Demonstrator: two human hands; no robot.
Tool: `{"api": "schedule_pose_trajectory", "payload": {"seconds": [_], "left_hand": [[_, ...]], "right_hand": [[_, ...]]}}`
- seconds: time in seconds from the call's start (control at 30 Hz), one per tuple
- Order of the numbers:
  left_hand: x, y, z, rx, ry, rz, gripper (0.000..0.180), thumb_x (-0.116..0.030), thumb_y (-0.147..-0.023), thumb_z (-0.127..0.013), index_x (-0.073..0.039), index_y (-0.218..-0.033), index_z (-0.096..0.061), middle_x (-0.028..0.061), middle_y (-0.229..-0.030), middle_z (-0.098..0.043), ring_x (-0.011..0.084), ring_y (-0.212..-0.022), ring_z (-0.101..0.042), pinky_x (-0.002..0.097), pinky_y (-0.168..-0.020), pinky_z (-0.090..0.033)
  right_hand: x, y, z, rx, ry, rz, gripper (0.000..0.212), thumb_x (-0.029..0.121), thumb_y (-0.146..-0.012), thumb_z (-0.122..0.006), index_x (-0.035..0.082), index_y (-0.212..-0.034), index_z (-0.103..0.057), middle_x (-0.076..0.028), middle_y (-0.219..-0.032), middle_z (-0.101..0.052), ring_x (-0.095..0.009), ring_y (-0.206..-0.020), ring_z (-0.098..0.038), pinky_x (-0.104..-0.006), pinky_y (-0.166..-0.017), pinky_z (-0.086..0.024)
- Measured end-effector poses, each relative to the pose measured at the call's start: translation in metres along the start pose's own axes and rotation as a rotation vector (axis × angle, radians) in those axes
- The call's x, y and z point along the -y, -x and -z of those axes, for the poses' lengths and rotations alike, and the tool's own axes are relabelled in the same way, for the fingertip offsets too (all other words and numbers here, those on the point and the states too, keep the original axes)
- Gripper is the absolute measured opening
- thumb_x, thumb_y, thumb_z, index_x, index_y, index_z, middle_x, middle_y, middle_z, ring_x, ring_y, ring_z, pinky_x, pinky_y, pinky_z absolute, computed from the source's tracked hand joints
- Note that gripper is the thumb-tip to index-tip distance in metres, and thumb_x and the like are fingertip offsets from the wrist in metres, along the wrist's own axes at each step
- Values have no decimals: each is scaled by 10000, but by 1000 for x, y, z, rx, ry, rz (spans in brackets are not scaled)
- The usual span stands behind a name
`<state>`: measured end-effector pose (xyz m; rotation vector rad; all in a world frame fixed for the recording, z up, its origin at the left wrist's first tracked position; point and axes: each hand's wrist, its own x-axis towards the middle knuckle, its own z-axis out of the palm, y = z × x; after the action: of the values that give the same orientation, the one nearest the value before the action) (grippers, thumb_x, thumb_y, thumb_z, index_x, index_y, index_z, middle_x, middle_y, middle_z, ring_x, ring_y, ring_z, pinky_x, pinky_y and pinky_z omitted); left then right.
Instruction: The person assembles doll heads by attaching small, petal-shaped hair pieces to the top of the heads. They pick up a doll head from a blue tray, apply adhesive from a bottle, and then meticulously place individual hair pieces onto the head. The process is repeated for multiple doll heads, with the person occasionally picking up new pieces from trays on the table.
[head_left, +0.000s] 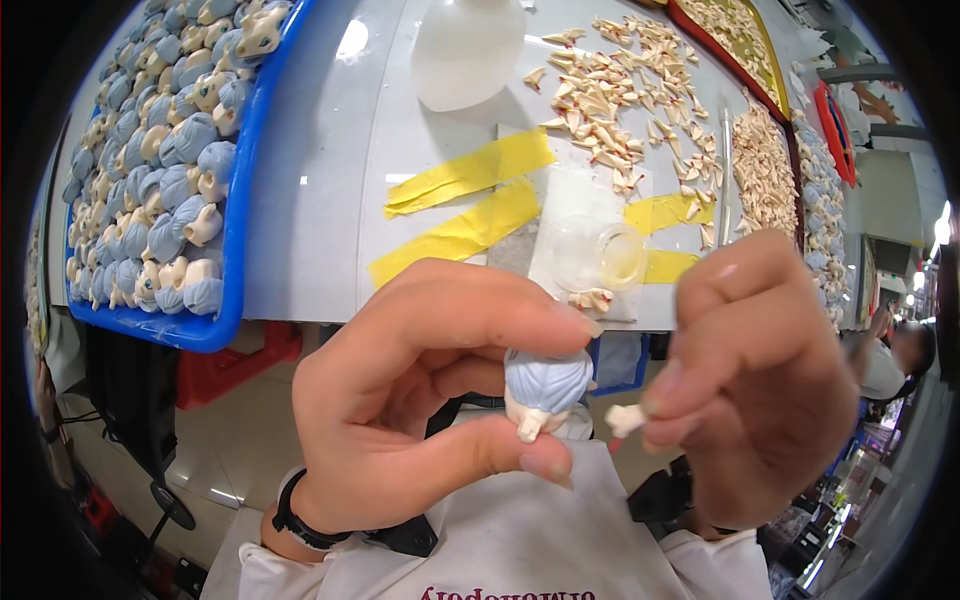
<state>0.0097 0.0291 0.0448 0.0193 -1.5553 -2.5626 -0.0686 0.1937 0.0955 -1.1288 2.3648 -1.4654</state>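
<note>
Between the thumb and fingers of my left hand (pixel 345 410) is a small figurine head (pixel 547 382) with pale blue moulded hair. A short cream peg sticks out at its lower edge, just above my thumb. To its right, my right hand (pixel 765 375) pinches a tiny cream plastic piece (pixel 624 418) with a red part below it. The piece and the head are close but apart. Both hands are held in front of the table's near edge, over my lap.
A blue tray (pixel 240 190) of similar heads stands at left. Loose small cream pieces (pixel 600 105) lie at the back right, beside trays of more pieces. A translucent bottle (pixel 468 55), yellow tape strips (pixel 455 235) and a small clear round container (pixel 590 252) are on the table (pixel 330 150).
</note>
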Motion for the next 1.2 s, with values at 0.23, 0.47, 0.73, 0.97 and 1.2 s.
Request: {"api": "schedule_pose_trajectory", "payload": {"seconds": [0.23, 0.47, 0.73, 0.97, 1.2], "left_hand": [[1, 3, -16, -92, 40, 5, 427, -183, -656, -789, 4, -934, -525, 149, -941, -551, 177, -849, -559, 254, -739, -443], [12, 10, -9, -3, -172, -142, 363, -106, -673, -766, -9, -941, -542, 150, -945, -561, 182, -799, -582, 264, -708, -475], [13, 2, 1, -67, -276, -200, 526, -320, -640, -788, -43, -997, -518, 110, -980, -510, 156, -762, -553, 225, -639, -447], [-1, 6, 4, -310, -251, -33, 615, -367, -632, -784, -56, -1057, -467, 74, -1037, -467, 145, -839, -524, 209, -655, -425], [-2, 4, 4, -315, -371, -35, 679, -436, -631, -759, -18, -1098, -496, 91, -999, -500, 164, -847, -536, 232, -644, -426]], "right_hand": [[-2, 5, -10, -9, -115, 4, 139, 46, -729, -669, 36, -788, -543, -75, -782, -442, -106, -664, -400, -193, -578, -301], [-1, 13, -21, -131, -53, 76, 244, 15, -672, -720, 48, -824, -532, -76, -777, -453, -91, -626, -395, -186, -552, -305], [-15, 0, 21, -371, 76, -2, 166, 29, -771, -613, 6, -887, -497, -64, -832, -500, -96, -712, -442, -208, -627, -356], [-55, -24, 59, -58, 571, -228, 148, -17, -664, -603, 20, -806, -584, -49, -758, -562, -170, -718, -516, -289, -653, -401], [-66, -24, 55, 63, 661, -112, 114, -23, -676, -616, 1, -774, -563, -73, -767, -563, -185, -684, -501, -277, -635, -400]]}}
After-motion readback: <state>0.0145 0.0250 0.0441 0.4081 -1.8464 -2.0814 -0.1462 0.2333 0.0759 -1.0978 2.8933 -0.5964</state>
